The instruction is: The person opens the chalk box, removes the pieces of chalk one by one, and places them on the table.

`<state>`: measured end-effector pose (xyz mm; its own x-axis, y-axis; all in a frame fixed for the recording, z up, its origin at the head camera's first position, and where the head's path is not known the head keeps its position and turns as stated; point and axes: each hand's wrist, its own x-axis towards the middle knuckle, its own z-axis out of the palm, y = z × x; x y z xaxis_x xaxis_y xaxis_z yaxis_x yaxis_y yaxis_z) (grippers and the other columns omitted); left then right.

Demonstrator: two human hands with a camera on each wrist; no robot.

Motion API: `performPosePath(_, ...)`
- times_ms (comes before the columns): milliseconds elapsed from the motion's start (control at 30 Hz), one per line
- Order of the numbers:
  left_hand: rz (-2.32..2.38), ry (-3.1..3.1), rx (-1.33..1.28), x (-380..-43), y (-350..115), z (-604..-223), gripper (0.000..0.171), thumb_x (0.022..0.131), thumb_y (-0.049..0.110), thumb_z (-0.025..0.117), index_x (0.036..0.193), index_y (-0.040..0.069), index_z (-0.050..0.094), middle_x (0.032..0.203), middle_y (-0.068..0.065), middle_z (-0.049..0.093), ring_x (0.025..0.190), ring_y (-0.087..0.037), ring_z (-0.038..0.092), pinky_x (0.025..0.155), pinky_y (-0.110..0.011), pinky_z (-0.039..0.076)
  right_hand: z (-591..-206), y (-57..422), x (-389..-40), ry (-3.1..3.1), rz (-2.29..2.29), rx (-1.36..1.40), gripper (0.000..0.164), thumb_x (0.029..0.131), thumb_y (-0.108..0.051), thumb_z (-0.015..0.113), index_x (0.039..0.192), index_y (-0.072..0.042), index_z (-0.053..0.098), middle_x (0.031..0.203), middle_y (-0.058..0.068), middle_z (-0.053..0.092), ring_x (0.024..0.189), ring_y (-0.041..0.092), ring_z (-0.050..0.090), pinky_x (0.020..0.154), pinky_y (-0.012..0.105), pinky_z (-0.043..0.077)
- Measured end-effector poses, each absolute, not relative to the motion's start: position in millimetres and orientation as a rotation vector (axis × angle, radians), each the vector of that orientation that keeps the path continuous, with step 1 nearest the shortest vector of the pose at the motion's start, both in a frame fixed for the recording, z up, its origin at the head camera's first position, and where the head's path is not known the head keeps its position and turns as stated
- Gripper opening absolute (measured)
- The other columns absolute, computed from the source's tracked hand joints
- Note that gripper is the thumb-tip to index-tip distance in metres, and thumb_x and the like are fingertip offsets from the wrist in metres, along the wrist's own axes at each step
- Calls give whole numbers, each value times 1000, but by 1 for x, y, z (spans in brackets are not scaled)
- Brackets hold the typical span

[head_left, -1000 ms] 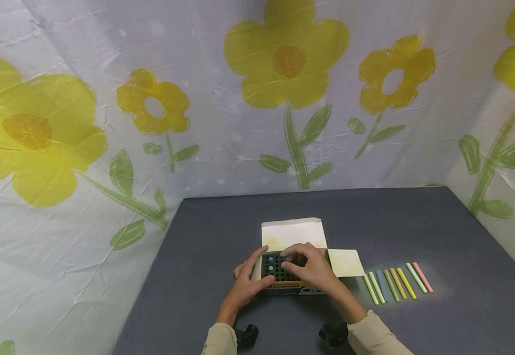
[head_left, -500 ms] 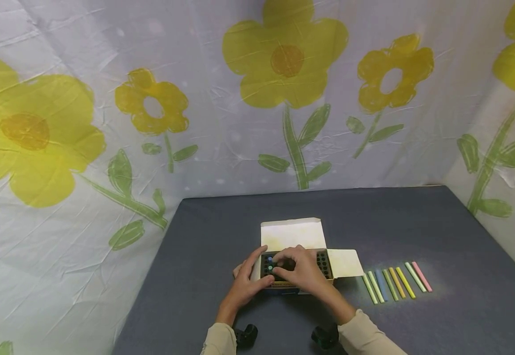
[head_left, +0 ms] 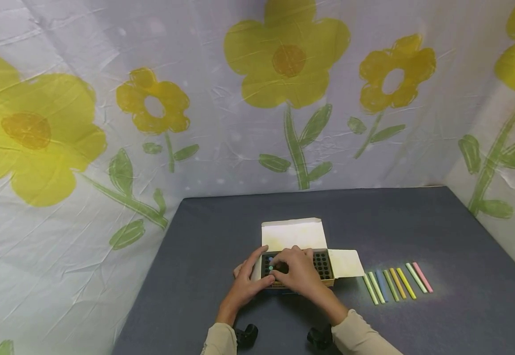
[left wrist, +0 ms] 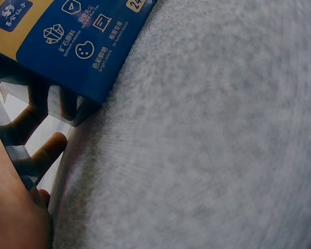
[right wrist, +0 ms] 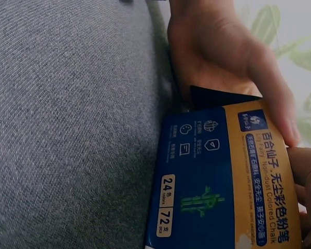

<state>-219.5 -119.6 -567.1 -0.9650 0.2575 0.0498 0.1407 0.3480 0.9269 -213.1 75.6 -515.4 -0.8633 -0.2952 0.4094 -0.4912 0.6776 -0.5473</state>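
Observation:
A blue and yellow chalk box (head_left: 328, 283) with dark holes in its top lies on the table. My left hand (head_left: 245, 285) grips its left end, thumb at the front edge and fingers round the far side; the left wrist view shows this hand (left wrist: 18, 202) below the box. A blue chalk (head_left: 270, 259) and a pale green chalk (head_left: 271, 268) stand in holes near the left end. Over the box, my right hand (head_left: 299, 270) has its bent thumb and index finger a little apart beside the green chalk. Its palm hides the middle holes.
The box's white lid (head_left: 293, 233) stands folded back, and a white side flap (head_left: 346, 263) sticks out to the right. Several coloured chalk sticks, one of them pink (head_left: 423, 277), lie in a row on the dark table (head_left: 213, 231). A flowered cloth (head_left: 222, 148) hangs behind.
My right hand has moved left along the box to the blue and green chalks, uncovering holes at the right end. The left hand and the chalk row have stayed in place.

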Motion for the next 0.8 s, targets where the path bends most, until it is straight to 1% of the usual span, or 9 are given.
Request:
performPosePath(300, 1699, 2496, 369, -219, -119, -567, 75, 86, 40, 80, 150, 51, 42, 153, -3, 47, 140, -39, 16, 103, -68, 28, -516, 72, -212, -2626, 891, 596, 14, 77, -19, 89, 89, -21, 81, 83, -6, 71, 75, 11, 50, 79, 42, 28)
performPosePath(633, 1702, 2508, 376, -220, -119, -569, 74, 85, 39, 80, 149, 52, 43, 151, -3, 49, 136, -37, 18, 100, -60, 28, -514, 73, -210, -2558, 971, 607, 15, 79, -19, 88, 91, -19, 80, 90, -5, 77, 75, 9, 51, 80, 41, 27)
performPosePath(800, 1696, 2519, 383, -220, -119, -569, 75, 85, 40, 80, 149, 51, 43, 153, -3, 47, 138, -39, 17, 101, -63, 28, -514, 74, -211, -2530, 1046, 619, 15, 80, -18, 87, 93, -18, 80, 91, -6, 78, 74, 8, 50, 80, 40, 24)
